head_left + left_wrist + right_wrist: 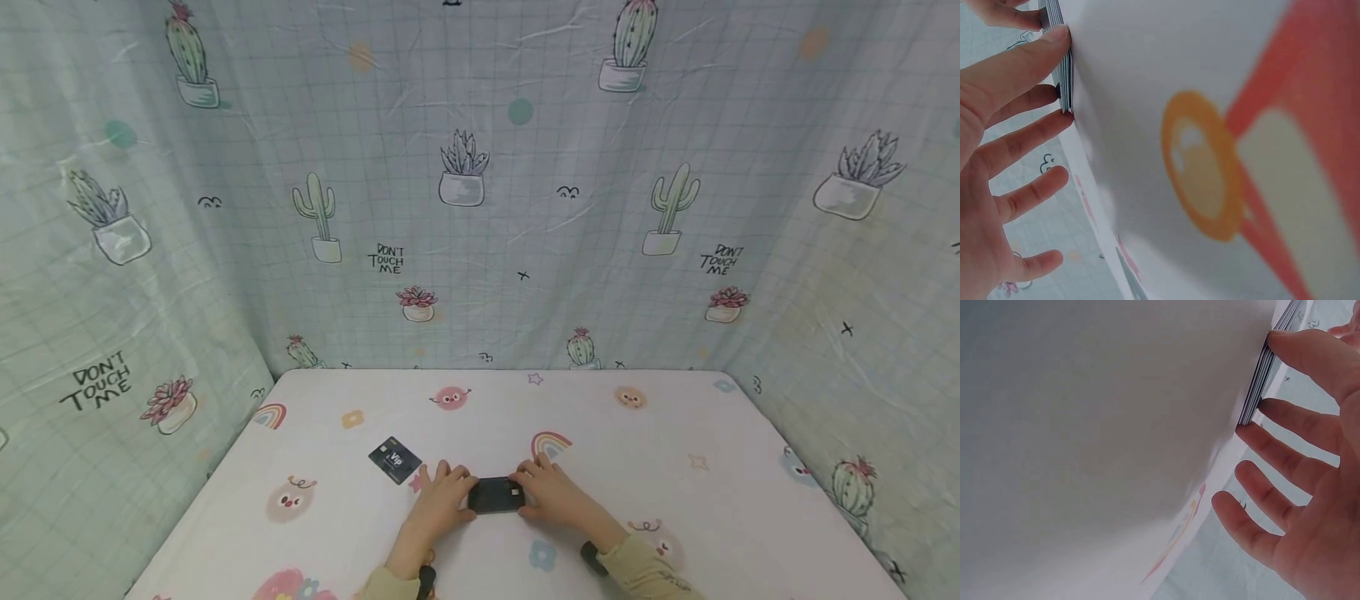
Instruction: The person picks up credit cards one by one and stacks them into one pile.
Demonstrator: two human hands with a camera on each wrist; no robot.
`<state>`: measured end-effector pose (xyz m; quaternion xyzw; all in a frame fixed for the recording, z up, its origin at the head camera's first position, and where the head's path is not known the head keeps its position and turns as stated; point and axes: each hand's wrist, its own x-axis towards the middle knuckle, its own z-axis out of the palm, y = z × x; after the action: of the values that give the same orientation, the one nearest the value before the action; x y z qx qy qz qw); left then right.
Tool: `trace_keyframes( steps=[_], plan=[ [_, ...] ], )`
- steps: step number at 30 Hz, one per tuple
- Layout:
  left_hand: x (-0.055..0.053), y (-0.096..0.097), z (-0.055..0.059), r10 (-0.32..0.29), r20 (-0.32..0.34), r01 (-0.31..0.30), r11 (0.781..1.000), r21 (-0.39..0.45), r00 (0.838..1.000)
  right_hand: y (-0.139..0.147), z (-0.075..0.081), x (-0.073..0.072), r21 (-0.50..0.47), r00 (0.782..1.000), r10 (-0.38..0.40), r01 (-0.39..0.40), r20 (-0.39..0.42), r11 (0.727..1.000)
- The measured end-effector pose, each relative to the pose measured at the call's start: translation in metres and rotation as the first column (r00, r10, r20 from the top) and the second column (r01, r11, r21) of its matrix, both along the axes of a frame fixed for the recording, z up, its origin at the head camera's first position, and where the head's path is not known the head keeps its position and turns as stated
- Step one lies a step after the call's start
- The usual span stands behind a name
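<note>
A neat stack of dark bank-type cards lies flat on the table between both hands. My left hand grips its left end, thumb at the near corner and fingertips at the far one. At the right end, my right hand pinches the stack the same way. Layered card edges show in the left wrist view on the stack and in the right wrist view on the same stack. The other fingers of each hand are spread apart. Beyond the left hand lies a single black card marked "Vip".
The white table cover carries printed rainbows, flowers and smiling faces. A curtain with cactus prints hangs behind the table and along both sides. Dark bands are on both wrists, close to the sleeves.
</note>
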<state>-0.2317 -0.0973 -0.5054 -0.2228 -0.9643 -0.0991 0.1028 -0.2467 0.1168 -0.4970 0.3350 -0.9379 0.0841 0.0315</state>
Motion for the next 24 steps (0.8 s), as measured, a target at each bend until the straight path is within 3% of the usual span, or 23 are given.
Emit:
trace_keyframes(
  steps=[24],
  plan=[
    [-0.0015,-0.001,-0.001,-0.004,-0.023,0.004,1.0,-0.002,1.0,0.0008,-0.0021,-0.0017,0.002,1.0,0.014,-0.014,-0.017,1.0]
  ],
)
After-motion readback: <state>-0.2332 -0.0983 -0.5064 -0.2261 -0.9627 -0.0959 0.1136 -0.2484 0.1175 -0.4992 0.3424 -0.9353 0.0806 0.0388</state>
